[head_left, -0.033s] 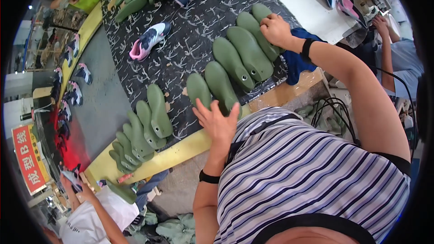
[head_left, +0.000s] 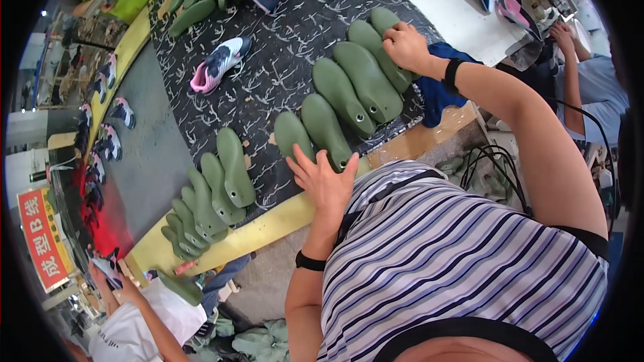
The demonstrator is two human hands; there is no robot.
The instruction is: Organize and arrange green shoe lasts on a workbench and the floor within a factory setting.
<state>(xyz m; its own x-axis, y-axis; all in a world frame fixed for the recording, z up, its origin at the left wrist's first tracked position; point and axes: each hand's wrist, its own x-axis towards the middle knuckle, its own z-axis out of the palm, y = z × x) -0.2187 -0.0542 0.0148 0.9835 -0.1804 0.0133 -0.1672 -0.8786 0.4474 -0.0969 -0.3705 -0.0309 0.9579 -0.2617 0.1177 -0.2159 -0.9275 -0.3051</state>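
Observation:
My left hand (head_left: 325, 179) has its fingers spread at the table's near edge. Its fingertips reach over the heel end of a green shoe last (head_left: 292, 133), and the thumb is beside the end of a neighbouring last (head_left: 322, 121); whether it touches them I cannot tell. Farther right, my right hand (head_left: 408, 48) lies with curled fingers on the rightmost last (head_left: 384, 20) of this row and covers its middle. Between the hands lie more lasts, such as a large one (head_left: 362, 74) with a metal-rimmed hole in its end.
Smaller lasts (head_left: 233, 161) form another row at left. A navy and pink shoe (head_left: 218, 67) lies mid-table on the black patterned sheet (head_left: 268, 60). A blue cloth (head_left: 436, 104) hangs beside my right wrist. Co-workers sit at left (head_left: 147, 315) and right (head_left: 590, 94). More shoes stand along the left-hand line.
The view has shifted very slightly, so the table and its things appear a little displaced. Both hands keep their places among the lasts.

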